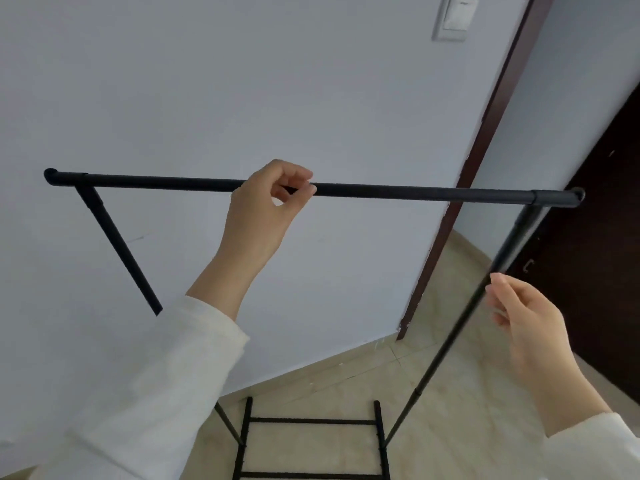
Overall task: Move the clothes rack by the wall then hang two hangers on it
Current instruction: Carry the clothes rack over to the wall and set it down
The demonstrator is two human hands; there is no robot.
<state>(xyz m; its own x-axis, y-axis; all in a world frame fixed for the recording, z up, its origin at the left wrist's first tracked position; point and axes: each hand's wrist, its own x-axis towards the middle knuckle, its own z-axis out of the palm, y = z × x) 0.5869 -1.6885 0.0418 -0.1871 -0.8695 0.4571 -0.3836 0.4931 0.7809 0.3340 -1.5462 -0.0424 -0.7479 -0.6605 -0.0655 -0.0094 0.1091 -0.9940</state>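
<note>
A black metal clothes rack (398,190) with a thin round top bar stands close in front of a plain pale grey wall (207,81). The left hand (266,206), in a cream long sleeve (145,386), curls its fingers around the middle of the top bar. The right hand (523,327) hovers beside the rack's right upright pole, fingers loosely bent, fingertips just at the pole; whether it grips cannot be told. The rack's lower rungs show above a beige tiled floor (467,427). A dark brown door frame (485,140) runs down the right, with a white wall switch (455,17) above.
</note>
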